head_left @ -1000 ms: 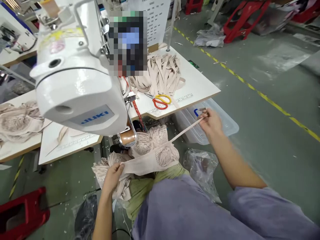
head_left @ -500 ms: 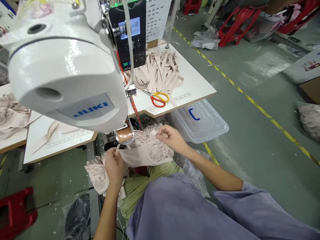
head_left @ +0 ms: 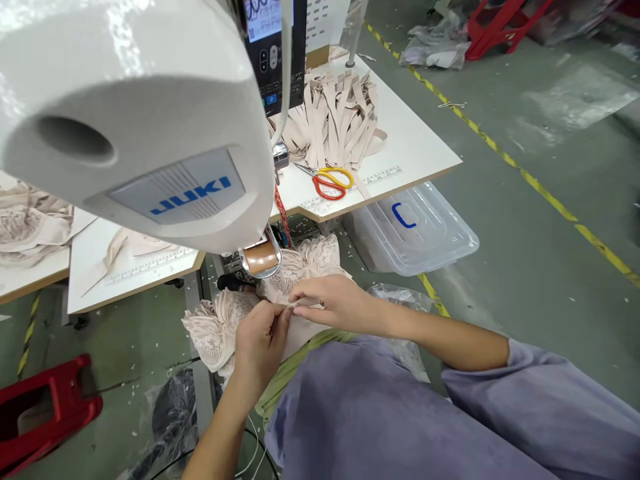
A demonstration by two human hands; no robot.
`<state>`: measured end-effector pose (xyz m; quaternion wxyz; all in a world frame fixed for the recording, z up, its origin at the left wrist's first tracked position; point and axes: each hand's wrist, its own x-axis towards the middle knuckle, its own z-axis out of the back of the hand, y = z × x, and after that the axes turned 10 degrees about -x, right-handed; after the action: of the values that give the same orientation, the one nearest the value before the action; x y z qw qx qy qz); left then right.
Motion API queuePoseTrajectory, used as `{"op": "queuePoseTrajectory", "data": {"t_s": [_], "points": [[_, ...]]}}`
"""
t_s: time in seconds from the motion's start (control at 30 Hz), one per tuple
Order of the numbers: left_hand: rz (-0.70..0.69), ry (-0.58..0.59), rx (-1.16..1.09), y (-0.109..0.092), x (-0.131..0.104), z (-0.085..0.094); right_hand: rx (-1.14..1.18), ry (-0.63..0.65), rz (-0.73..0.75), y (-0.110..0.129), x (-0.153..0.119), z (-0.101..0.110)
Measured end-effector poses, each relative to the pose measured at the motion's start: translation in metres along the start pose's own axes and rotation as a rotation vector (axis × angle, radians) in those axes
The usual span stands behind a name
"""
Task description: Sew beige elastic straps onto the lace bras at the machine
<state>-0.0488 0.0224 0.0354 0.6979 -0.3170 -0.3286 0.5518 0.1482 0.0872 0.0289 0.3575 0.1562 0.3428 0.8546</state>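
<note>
A beige lace garment [head_left: 295,270] lies over my lap, just below the presser area of a white sewing machine [head_left: 190,193]. My left hand [head_left: 263,333] pinches a thin edge of the beige fabric between thumb and fingers. Touching it from the right, my right hand [head_left: 333,303] is closed on the same light edge. The fingertips of both hands meet in front of the garment. More beige lace cups [head_left: 213,333] hang to the left of my left hand.
On the white table [head_left: 420,147] are beige straps [head_left: 340,120] and red-and-yellow scissors [head_left: 333,183]. A clear lidded box [head_left: 425,230] stands under its right edge. Beige pieces [head_left: 35,223] lie at the left. A red stool [head_left: 55,413] is at lower left.
My right hand has moved left and down to meet my left hand, and its fingers now grip the fabric edge. My left hand has shifted right. The view has moved closer to the machine.
</note>
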Motion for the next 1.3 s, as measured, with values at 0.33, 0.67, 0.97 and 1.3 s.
{"op": "queuePoseTrajectory", "data": {"t_s": [0.33, 0.67, 0.97, 1.3], "points": [[0.11, -0.017, -0.098, 0.0, -0.006, 0.015, 0.518, 0.004, -0.219, -0.013, 0.017, 0.006], [0.063, 0.008, -0.055, -0.019, -0.01, 0.033, 0.057, 0.131, 0.478, 0.013, 0.013, 0.0], [0.229, 0.192, -0.208, -0.022, -0.005, 0.051, -0.129, -0.056, 0.675, 0.02, 0.014, -0.002], [0.326, 0.085, -0.405, 0.003, 0.012, 0.013, 0.339, -0.185, 0.126, 0.009, 0.014, -0.033]]}}
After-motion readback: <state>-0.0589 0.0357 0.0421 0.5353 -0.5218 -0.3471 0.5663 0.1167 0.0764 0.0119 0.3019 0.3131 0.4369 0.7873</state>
